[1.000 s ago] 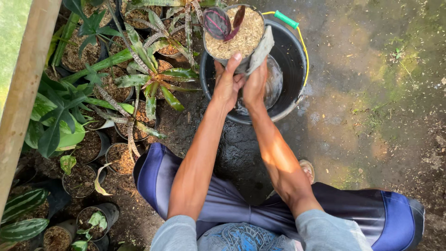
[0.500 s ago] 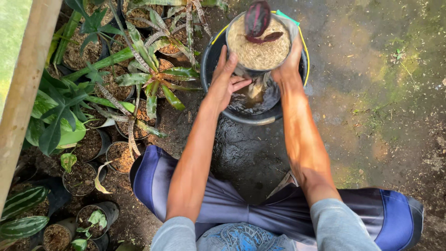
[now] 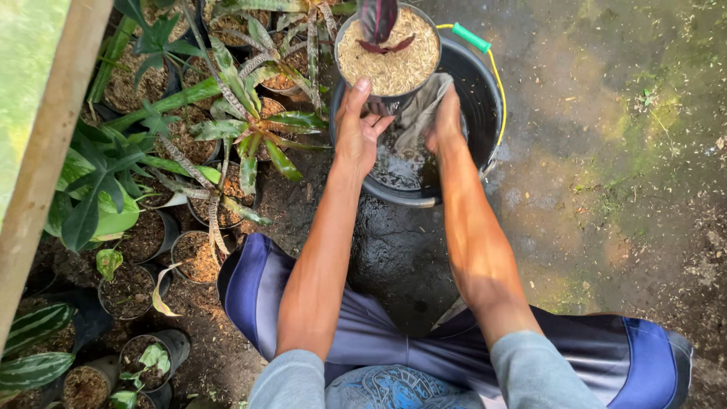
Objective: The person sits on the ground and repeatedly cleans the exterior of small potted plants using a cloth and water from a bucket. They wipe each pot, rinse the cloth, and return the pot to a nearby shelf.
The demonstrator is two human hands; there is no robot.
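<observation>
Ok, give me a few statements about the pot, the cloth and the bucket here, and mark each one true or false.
1. The left hand grips the side of the black pot. True.
2. The pot is filled with dark bare soil. False: pale husks cover its top, with a dark red plant in it.
3. The right hand presses a grey cloth against the pot. True.
4. The pot stands on the ground beside the bucket. False: it is held over the black bucket.
5. The bucket is dry. False: water shows inside.
</observation>
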